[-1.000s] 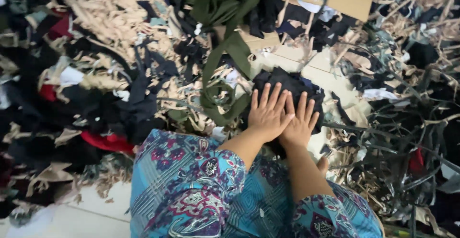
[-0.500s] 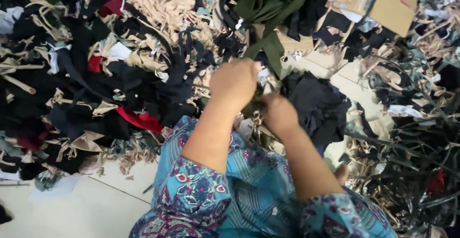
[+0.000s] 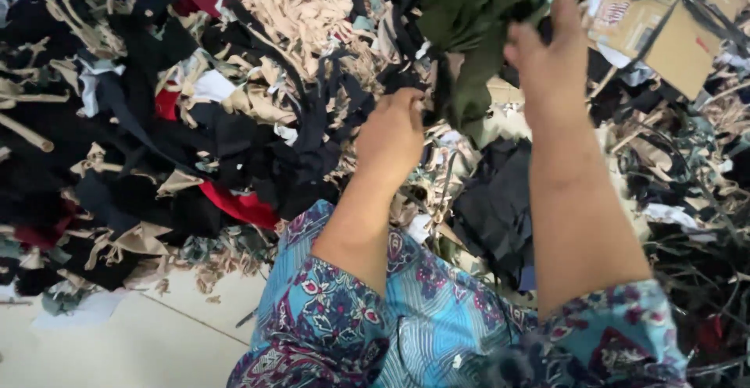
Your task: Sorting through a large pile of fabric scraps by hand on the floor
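Olive-green cloth strips (image 3: 469, 21), long and limp, hang bunched from the top of the heap in front of me, and both of my hands are on them. My right hand (image 3: 551, 52) is raised high with its fingers curled into the upper part of the green bundle, gripping it, while my left hand (image 3: 391, 134) is lower, closed into a fist around the bundle's trailing end just beside a tangle of beige and black fabric scraps (image 3: 289, 13). Below my arms lies a dark, rumpled pile of black cloth (image 3: 496, 200) on the pale tiled floor (image 3: 141, 341), and a flattened brown cardboard box (image 3: 672, 21) sits to the upper right, crossed by dark strips. A red scrap (image 3: 234, 200) shows among the black pieces on my left, near my knee in patterned blue fabric (image 3: 391, 318). To pull the green strips free cleanly, I judge it best to keep the high hand firm and draw upward steadily, letting the low hand slide along and shake off the beige bits that cling, since a hard jerk would likely drag half the neighbouring tangle along.
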